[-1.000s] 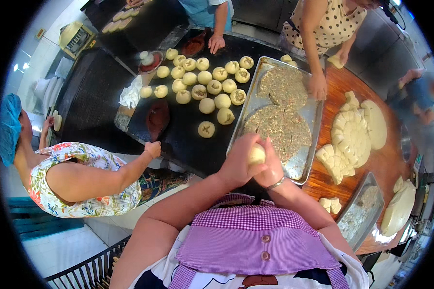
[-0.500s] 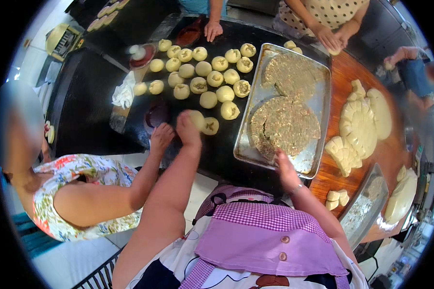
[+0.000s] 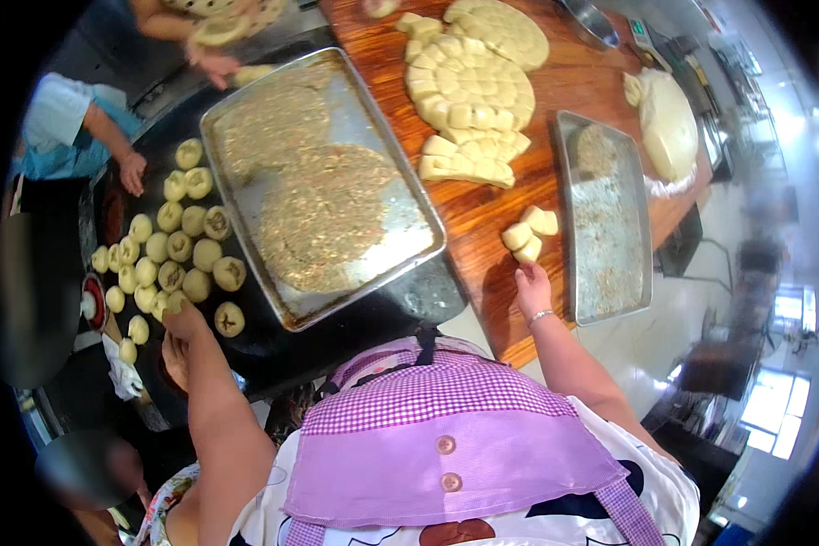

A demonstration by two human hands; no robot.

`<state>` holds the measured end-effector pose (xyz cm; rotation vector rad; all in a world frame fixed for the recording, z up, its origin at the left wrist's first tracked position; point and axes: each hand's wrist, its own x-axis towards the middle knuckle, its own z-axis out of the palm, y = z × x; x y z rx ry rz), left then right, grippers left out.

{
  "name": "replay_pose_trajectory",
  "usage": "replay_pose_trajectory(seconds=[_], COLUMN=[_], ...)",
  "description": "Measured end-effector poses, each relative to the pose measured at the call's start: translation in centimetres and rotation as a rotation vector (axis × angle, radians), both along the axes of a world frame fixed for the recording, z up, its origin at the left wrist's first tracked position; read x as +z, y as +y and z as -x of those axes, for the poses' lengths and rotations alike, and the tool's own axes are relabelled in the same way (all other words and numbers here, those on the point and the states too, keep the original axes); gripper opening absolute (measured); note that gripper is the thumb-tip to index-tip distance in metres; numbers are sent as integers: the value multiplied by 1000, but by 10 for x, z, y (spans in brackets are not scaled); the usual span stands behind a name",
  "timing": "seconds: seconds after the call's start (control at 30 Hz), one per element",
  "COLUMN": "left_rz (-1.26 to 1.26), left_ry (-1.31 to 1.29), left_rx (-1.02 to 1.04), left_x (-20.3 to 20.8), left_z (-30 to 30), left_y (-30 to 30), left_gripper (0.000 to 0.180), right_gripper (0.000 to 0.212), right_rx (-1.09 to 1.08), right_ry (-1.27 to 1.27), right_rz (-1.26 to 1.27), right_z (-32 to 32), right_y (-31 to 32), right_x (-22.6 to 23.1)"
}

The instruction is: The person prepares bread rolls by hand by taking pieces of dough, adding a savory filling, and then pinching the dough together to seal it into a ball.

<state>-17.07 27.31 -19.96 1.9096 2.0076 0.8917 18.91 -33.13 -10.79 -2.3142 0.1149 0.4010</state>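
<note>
My left hand (image 3: 186, 320) is at the near edge of a cluster of round dough balls (image 3: 170, 273) on the black surface. Its fingers are closed on a pale dough ball (image 3: 162, 306), which they partly cover. A dough ball with a creased top (image 3: 229, 318) sits to its right. On the wooden table, the fingertips of my right hand (image 3: 533, 289) close at the near end of a cut dough piece (image 3: 528, 250). Two more small pieces (image 3: 539, 220) lie against it. A co-worker's hand (image 3: 175, 360) is just below my left hand, partly hidden by my forearm.
Between my hands lies a large metal tray (image 3: 400, 264) with flat rounds of chopped filling (image 3: 328, 218). Beyond, scored dough slabs (image 3: 469, 82) cover part of the wooden table. A narrow metal tray (image 3: 610, 273) and a big dough lump (image 3: 669, 127) are at right. Other people's hands work across the table.
My view has swung to the right. My right hand has left the edge of the filling tray and reached the small dough pieces. My left hand stays among the dough balls.
</note>
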Motion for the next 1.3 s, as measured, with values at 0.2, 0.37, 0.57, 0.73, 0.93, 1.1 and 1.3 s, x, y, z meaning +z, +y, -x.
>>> replay_pose_trajectory(seconds=[0.2, 0.37, 0.57, 0.73, 0.93, 1.1, 1.3], left_rz=[-168, -44, -57, 32, 166, 244, 277], left_ry=[122, 4, -101, -92, -86, -73, -129], left_rx=[-376, -756, -963, -1175, -1235, -1268, -1313], left_x=[59, 109, 141, 142, 141, 139, 144], left_z=[-44, -105, -138, -154, -147, -143, -156], left_y=[-103, -194, -245, -269, -289, -288, -288], left_gripper=[52, 54, 48, 40, 38, 37, 38], right_gripper=[77, 73, 59, 75, 67, 61, 62], right_rx=[127, 106, 519, 744, 1057, 980, 939], right_ry=[-328, -177, -76, 67, -328, -284, -348], right_rz=[140, 67, 415, 829, 448, 530, 532], right_z=[-47, -49, -10, 0, 4, 1, 1], right_y=[-7, 2, -16, 4, 9, 15, 26], right_x=[-20, 4, 39, 38, 13, -13, -12])
